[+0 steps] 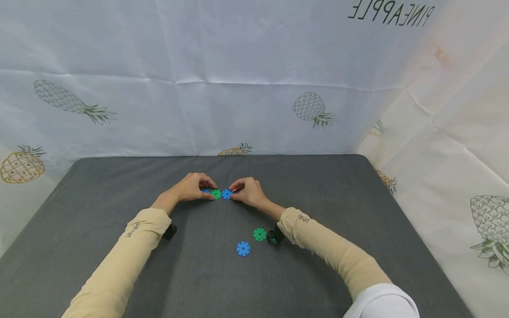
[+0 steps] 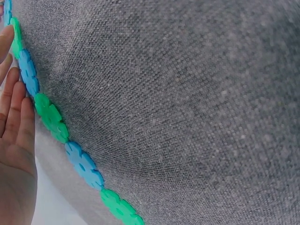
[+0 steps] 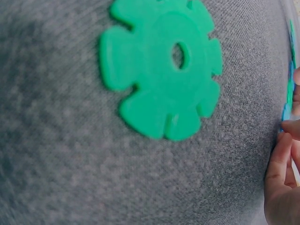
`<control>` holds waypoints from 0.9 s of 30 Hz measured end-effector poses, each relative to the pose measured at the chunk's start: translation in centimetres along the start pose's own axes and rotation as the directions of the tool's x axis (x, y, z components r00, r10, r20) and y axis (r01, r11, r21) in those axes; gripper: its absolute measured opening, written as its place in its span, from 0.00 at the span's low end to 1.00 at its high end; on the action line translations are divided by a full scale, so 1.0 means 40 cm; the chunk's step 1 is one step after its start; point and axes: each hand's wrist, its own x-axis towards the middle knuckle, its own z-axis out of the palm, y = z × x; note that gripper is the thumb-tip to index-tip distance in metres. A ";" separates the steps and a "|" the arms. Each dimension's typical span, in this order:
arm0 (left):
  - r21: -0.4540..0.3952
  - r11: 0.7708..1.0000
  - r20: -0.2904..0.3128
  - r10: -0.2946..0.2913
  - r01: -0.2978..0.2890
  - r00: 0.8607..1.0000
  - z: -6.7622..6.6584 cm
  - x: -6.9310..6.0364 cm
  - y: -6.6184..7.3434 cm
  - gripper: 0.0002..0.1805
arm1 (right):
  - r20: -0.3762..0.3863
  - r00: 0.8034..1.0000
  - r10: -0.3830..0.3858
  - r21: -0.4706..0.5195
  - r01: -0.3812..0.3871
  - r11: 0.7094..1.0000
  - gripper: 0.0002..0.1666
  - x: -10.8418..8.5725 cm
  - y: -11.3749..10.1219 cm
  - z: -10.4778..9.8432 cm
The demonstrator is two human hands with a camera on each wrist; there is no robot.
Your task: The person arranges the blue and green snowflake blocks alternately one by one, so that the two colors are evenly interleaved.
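Observation:
Notched plastic discs are joined edge to edge in a chain of alternating green and blue. In the head view my left hand (image 1: 191,187) holds the chain at a green disc (image 1: 216,194), with a blue disc (image 1: 205,191) partly covered by the fingers. My right hand (image 1: 250,193) pinches the blue disc (image 1: 227,194) at the right end, which sits against that green one; whether they interlock cannot be told. From the left wrist, more of the chain shows, including a green disc (image 2: 50,118) and a blue disc (image 2: 83,165), mostly hidden from the head camera.
A loose green disc (image 1: 260,234) lies beside the right wrist's black camera (image 1: 275,236). Closer to me is a loose blue disc (image 1: 243,249). Grey cloth covers the table (image 1: 207,274); a pineapple-print curtain (image 1: 246,119) hangs behind its far edge.

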 end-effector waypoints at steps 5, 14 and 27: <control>-0.005 1.000 -0.006 0.001 -0.001 1.000 -0.001 -0.002 0.000 0.15 | 0.004 1.000 0.004 0.009 -0.004 1.000 0.09 0.001 -0.001 0.000; 0.011 1.000 -0.031 0.029 -0.028 0.999 0.005 0.004 -0.002 0.17 | 0.000 0.999 0.043 0.106 -0.043 0.993 0.09 -0.008 0.006 -0.012; 0.005 0.998 -0.069 0.059 -0.059 0.996 0.017 0.012 0.007 0.18 | 0.007 0.999 0.033 0.305 -0.033 0.952 0.13 -0.069 0.007 -0.070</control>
